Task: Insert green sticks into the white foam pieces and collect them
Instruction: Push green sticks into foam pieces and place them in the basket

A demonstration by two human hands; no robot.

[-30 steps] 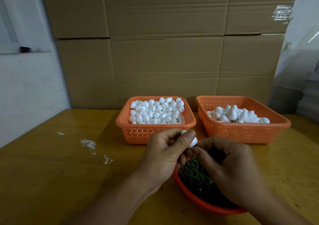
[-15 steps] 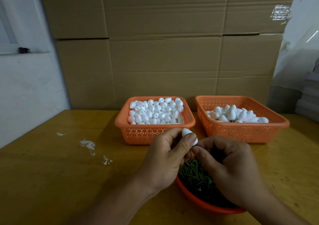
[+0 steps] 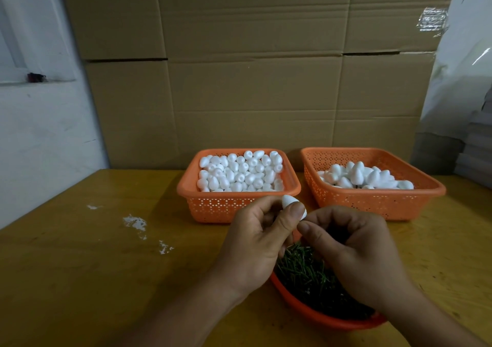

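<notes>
My left hand pinches one white foam piece between thumb and fingers, holding it up just above the near rim of the full basket. My right hand comes in from the right, thumb and forefinger pressed together right at the foam's lower end; I take it there's a green stick in that pinch, but my fingers hide it, so I can't tell for sure. So this one sits mid-insertion, by my reckoning.

Below my hands, nearer to me than the full basket, the shallow orange bowl carries a thick heap of green sticks. Plenty left there.

The full basket itself brims with plain foam pieces, none showing a stick. To the right of it, the second basket has a much smaller pile of foam pieces; those I judge to be the finished ones, though I can barely make out any stems among them.

My read: early going. A modest batch collected on the right, a large stock of blanks yet to do, and this piece needs seating before it joins the pile.
</notes>
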